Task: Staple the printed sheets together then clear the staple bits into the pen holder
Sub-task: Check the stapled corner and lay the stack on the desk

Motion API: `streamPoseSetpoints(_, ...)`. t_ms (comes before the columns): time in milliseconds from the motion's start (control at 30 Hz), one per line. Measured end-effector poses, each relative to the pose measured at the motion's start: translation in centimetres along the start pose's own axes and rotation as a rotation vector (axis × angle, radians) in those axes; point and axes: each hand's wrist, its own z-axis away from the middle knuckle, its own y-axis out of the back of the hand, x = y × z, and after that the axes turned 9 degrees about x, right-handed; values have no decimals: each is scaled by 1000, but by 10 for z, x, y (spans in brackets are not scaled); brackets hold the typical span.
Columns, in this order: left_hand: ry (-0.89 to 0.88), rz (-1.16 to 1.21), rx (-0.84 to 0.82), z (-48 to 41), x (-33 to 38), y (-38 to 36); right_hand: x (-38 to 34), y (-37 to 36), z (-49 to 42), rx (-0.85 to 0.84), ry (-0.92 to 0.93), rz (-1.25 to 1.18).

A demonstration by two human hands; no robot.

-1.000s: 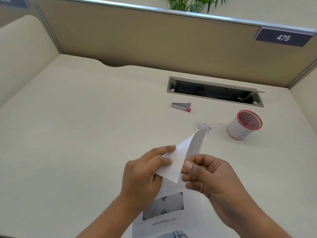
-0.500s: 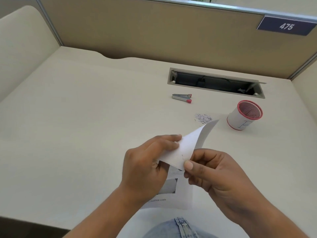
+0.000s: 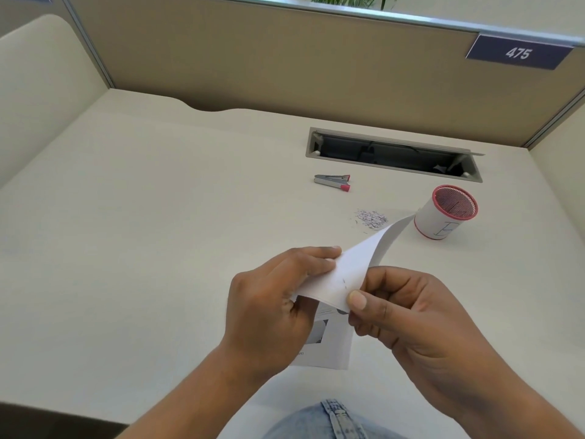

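The printed sheets [image 3: 345, 267] are folded back over themselves above the desk's near edge, and a staple shows in the bent-up corner. My left hand [image 3: 272, 299] grips their left side with thumb and fingers. My right hand [image 3: 405, 315] pinches the corner beside the staple. Farther out on the desk lies a small silver stapler [image 3: 332, 182] with red ends. A little heap of staple bits [image 3: 370, 218] lies between it and the pen holder [image 3: 446, 213], a white cup with a red mesh rim, which stands upright at the right.
An open cable slot [image 3: 392, 153] is sunk into the desk behind the stapler. Tan partition walls [image 3: 285, 64] close the desk at the back and sides, one bearing a 475 plate [image 3: 519, 52]. My denim-clad lap [image 3: 332, 419] shows under the near edge.
The sheets have been drawn nearer to me and bent over further, so the free end now arches toward the pen holder. My right thumb has moved onto the stapled corner.
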Motion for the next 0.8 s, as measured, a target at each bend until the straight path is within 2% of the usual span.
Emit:
streamPoseSetpoints(100, -23, -22, 28, -1, 2, 1, 0, -1, 1, 3, 0, -3)
streamPoseSetpoints(333, -226, -50, 93, 1, 7, 7, -1, 1, 2, 4, 6, -8)
streamPoseSetpoints(567, -264, -65, 73, 1, 6, 7, -1, 1, 1, -11, 19, -32)
streamPoseSetpoints(700, -223, -50, 59, -1, 6, 5, 0, 3, 0, -16, 32, -35)
streamPoseSetpoints(800, -73, 24, 13, -5, 7, 4, -1, 3, -2, -6, 48, -15)
